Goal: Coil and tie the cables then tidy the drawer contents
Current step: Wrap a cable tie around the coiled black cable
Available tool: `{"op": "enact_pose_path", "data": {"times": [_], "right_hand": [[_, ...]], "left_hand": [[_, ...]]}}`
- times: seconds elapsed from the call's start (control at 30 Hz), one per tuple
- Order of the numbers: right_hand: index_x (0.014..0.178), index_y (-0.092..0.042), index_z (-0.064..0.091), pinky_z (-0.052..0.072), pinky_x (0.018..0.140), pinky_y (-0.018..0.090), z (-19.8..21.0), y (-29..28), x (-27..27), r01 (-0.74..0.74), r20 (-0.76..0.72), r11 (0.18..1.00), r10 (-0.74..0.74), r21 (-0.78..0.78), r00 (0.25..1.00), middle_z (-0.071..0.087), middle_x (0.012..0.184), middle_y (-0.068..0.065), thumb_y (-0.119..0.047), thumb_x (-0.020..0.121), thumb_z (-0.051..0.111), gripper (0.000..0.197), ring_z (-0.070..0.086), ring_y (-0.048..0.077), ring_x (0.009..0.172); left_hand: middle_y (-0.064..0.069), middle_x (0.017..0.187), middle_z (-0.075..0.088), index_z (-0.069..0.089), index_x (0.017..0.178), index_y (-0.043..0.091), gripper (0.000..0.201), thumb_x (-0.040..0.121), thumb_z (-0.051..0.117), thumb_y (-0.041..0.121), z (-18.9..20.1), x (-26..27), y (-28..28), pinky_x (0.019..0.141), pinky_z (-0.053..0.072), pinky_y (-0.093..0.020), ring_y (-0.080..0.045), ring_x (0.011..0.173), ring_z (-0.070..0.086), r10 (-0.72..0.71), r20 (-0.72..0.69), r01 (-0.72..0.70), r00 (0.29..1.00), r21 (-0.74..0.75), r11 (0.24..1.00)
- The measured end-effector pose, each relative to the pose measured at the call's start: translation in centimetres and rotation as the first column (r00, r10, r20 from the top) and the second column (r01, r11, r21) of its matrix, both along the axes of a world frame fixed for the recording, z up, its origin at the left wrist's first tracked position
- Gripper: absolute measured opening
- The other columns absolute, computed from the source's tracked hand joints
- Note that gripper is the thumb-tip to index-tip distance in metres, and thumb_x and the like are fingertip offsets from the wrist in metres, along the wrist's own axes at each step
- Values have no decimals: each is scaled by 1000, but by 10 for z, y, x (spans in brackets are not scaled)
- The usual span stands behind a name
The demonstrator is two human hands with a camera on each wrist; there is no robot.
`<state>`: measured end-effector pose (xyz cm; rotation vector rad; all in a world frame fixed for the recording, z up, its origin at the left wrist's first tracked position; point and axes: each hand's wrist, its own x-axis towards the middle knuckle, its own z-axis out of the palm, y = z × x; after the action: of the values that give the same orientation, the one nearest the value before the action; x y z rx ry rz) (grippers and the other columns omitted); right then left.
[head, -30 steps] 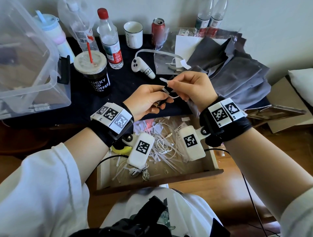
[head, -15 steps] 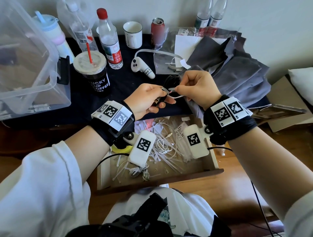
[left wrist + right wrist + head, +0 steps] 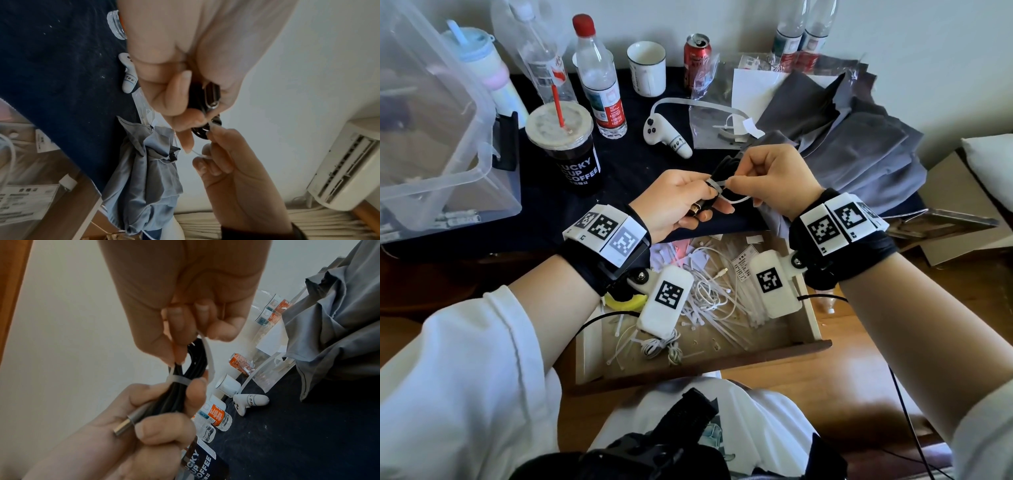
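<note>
two hands (image 3: 674, 202) (image 3: 774, 181) work over one open drawer (image 3: 804, 322). the tabletop carries five clear bottles (image 3: 601, 85), one white mug (image 3: 646, 68), one red can (image 3: 697, 58), one iced coffee cup (image 3: 566, 150), one lidded tumbler (image 3: 482, 72), one white controller (image 3: 666, 137) and one clear storage bin (image 3: 448, 144). one coiled black cable (image 3: 185, 386) wears one white zip tie (image 3: 179, 379).

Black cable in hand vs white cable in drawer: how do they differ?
The black cable is bundled, gripped by the left hand, with a white zip tie round it; the white cable lies loose and untied in the drawer, untouched. Both are thin cords.
</note>
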<state>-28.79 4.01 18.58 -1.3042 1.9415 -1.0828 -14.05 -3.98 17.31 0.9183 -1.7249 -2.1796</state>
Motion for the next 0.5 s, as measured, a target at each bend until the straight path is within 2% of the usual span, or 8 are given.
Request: {"op": "enact_pose_path", "data": {"times": [0.13,0.27,0.37,0.43,0.5], "right_hand": [[59,-14,56,43,43,16,2,-1,1,-39,-13,997,40,62,999,50,39,-12,-18,80,73,27,46,3,39],[62,-14,62,43,45,17,-2,0,4,-11,-36,998,13,67,999,55,46,-10,-26,80,73,24,49,2,42],[74,-7,68,49,50,18,-2,3,2,2,83,997,-9,82,996,63,62,1,-27,84,68,22,53,3,47],[81,-6,67,55,56,21,-2,4,2,-2,219,996,-18,89,976,62,69,7,-22,88,62,19,54,5,46],[80,-6,64,56,58,23,-3,5,2,0,263,996,-23,87,965,60,70,9,-16,89,60,15,54,4,44]], "left_hand": [[-13,82,66,61,92,5,21,95,41,-1,-2,0,0,36,24,-13,-8,49,44,-2,16,3,1000,-50,999],[-10,82,66,61,90,8,19,94,45,-1,-4,-2,2,37,25,-13,-6,49,45,2,19,0,1000,-76,997],[-9,85,68,62,98,8,18,92,48,-3,-3,-1,0,39,28,-13,-7,53,46,-4,-2,4,1000,-50,999],[-11,88,69,58,107,6,23,90,48,-6,-2,1,-3,41,29,-15,-9,55,46,16,-15,-16,1000,-6,1000],[-13,85,70,51,111,4,26,89,48,-8,-3,2,-5,41,30,-16,-11,54,47,67,-20,-66,998,47,997]]}}
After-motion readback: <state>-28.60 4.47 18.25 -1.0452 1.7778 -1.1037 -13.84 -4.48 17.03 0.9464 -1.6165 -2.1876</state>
